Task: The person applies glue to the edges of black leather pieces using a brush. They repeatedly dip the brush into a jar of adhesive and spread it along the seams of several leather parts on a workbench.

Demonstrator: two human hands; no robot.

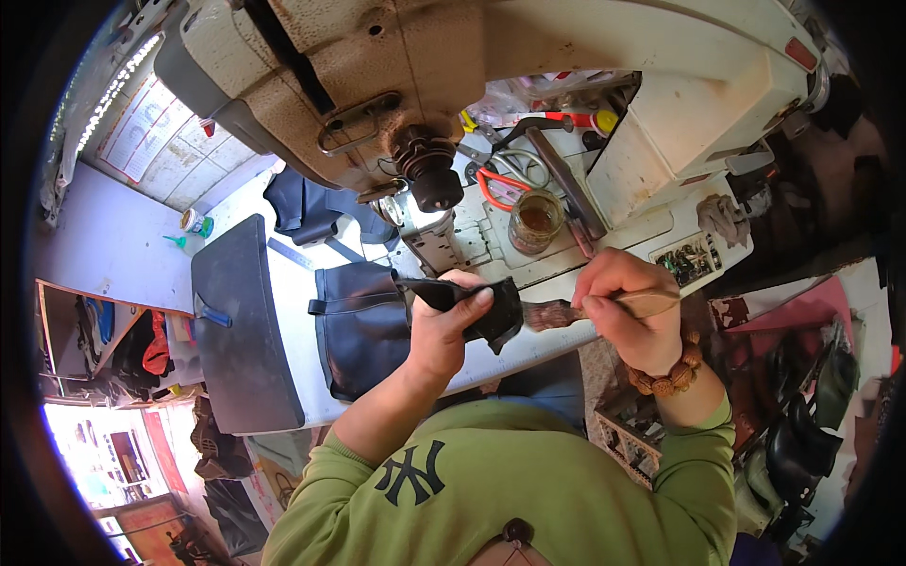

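My left hand (439,335) is closed round a piece of black leather (500,316), thumb on top, its folded end pointing right. In my right hand (628,307) is a brush (552,315) with a light wooden handle, pinched between the fingers. Its dark, stained bristles point left, close to the leather's edge; whether they touch it I cannot tell. Left of my left hand, a black leather bag (359,335) with a strap lies on the white table (302,363). A glass jar (535,223) holding brownish liquid stands beyond my hands.
A large sewing machine (415,57) arches over the far side. Beyond the jar lie a hammer (566,184) and orange-handled scissors (500,187). A black board (245,321) fills the left end. At right sit a tray of small metal parts (686,259) and, lower down, black boots (802,448).
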